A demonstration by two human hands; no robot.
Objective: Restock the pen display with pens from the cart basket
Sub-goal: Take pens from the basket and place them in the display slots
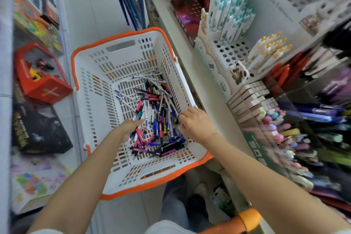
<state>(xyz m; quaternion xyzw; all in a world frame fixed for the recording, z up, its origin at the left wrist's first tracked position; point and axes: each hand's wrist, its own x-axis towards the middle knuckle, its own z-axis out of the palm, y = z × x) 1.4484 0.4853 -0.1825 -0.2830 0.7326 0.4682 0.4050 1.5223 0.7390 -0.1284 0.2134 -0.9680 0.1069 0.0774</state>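
Both hands in the cart basket, on the pen pile.

White slotted basket (95,100) with an orange rim sits beside the shelf (190,74). The loose pens (157,118) (pink, blue, black, white, purple) are heaped on the basket floor, towards its right wall and near-right corner. Left hand (131,127) reaches in from the near edge, fingers (139,121) fairly straight and together, their tips touching the left side of the heap. Right hand (195,122) is at the basket's right wall, fingers bent downward with their tips buried among the pens; cannot tell whether they are clamped on any. On the shelf, the white perforated pen display (229,51) holds teal-capped pens (229,9) along its far rows and yellow-capped pens (269,51) at its right edge.
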